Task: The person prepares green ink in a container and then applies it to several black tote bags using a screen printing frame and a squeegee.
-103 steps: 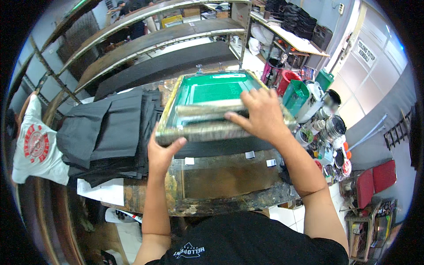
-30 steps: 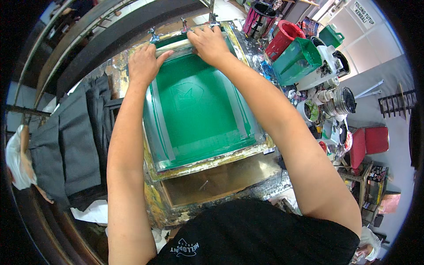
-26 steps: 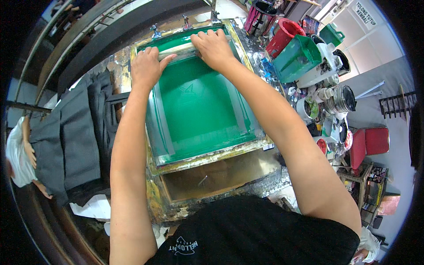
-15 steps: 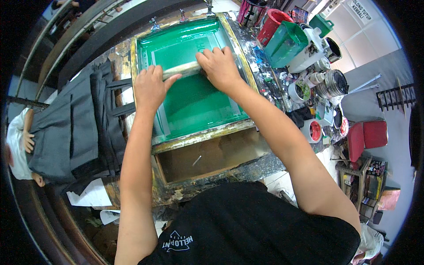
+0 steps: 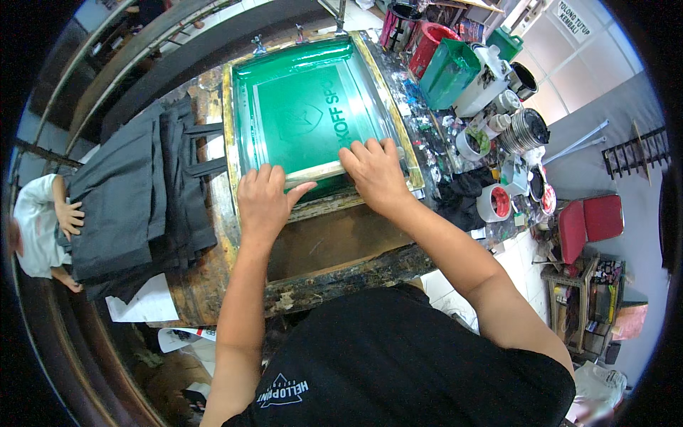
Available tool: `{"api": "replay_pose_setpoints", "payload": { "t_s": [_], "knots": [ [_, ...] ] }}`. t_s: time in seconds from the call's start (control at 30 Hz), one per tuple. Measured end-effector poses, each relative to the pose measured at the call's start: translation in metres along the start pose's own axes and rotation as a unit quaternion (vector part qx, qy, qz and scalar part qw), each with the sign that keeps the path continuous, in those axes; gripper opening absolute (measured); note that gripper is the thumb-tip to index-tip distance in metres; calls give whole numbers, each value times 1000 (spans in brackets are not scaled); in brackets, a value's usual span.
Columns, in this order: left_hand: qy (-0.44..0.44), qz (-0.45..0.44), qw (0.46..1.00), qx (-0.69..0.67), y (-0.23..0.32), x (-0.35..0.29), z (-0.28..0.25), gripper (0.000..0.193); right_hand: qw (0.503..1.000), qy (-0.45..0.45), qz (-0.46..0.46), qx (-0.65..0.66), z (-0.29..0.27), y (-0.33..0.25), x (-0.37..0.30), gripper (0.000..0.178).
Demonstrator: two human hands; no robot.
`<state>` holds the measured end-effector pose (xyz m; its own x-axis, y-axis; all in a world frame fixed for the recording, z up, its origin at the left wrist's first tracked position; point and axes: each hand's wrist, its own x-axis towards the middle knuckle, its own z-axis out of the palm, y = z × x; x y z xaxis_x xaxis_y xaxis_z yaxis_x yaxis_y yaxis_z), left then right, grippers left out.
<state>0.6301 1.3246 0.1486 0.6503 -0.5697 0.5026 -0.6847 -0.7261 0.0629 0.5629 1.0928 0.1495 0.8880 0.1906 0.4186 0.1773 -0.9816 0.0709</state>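
Note:
A silk-screen printing frame (image 5: 229, 135) with yellowed wooden edges lies on the table, its mesh (image 5: 295, 89) green. A shield outline and lettering show on that mesh. Both my hands are closed on a squeegee (image 5: 316, 173) with a pale wooden handle, which lies across the screen's near end. My left hand (image 5: 267, 203) grips its left end, thumb pointing inward along the handle. On the right part, my right hand (image 5: 376, 174) has its fingers curled over the top. The squeegee's blade is hidden from view.
Black fabric bags (image 5: 121, 206) lie in a stack at left, another person's hand (image 5: 70, 217) resting on them. Clamps (image 5: 258, 46) stand behind the frame. Ink containers, including a green jug (image 5: 449, 71) and red bucket (image 5: 430, 48), crowd the right. A red chair (image 5: 603, 216) stands farther right.
Both hands have pulled the squeegee toward me, from the middle of the screen to its near end. The shield outline and more lettering are now uncovered.

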Motion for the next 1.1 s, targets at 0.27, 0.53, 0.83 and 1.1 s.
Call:
{"api": "replay_pose_setpoints", "payload": {
  "t_s": [0.27, 0.53, 0.83, 1.1],
  "knots": [
    [82, 23, 990, -115, -5, -53, -7, 87, 997, -57, 28, 50, -7, -18, -32, 52],
    [-101, -280, 954, -39, -47, -110, 5, 109, 992, -83, 45, 87, -3, -24, -50, 69],
    [3, -287, 951, -112, -50, -121, 7, 105, 994, -48, 41, 86, -34, -20, -27, 68],
    [211, -307, 813, -448, -36, -85, -9, 93, 997, 58, 6, 42, -80, -3, 20, 62]
  ]
}}
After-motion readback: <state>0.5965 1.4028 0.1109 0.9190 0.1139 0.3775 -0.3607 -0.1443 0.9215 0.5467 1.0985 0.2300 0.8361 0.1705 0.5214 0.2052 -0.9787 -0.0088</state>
